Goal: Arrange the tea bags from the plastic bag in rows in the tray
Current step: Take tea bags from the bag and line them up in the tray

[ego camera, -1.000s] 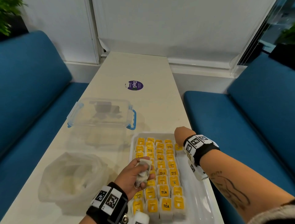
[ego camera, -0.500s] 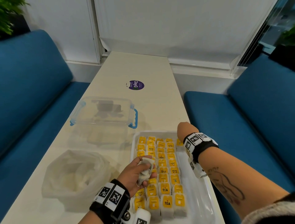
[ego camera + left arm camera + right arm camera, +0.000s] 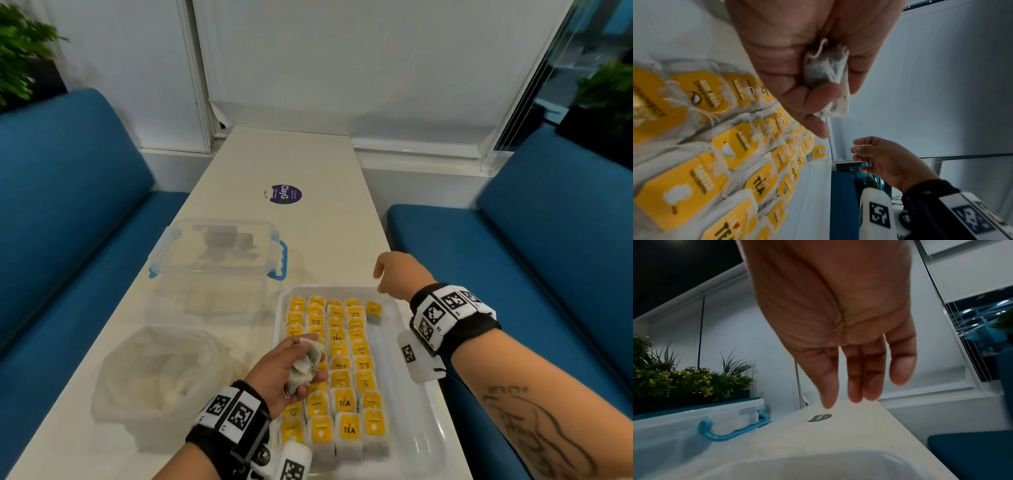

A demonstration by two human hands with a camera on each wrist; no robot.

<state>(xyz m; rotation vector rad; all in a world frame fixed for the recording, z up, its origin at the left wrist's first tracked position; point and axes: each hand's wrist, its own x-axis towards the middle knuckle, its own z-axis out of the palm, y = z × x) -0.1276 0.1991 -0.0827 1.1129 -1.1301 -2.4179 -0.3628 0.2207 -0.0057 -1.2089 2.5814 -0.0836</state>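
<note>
On your bench (image 3: 239,178) you have a clear lidded plastic box (image 3: 219,250) with blue latches, and beyond it a round purple sticker (image 3: 286,194). Blue upholstered seats (image 3: 68,205) run along both sides. White blinds (image 3: 342,68) cover the window ahead, and leafy plants (image 3: 684,379) stand behind the seats.

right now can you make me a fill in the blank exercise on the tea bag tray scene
1. The left hand grips a bunch of ____.
2. The right hand holds ____.
3. The fifth column in the white tray holds just ____ tea bag.
4. The clear container has ____ latches.

Missing words: tea bags; nothing; one; blue
</note>
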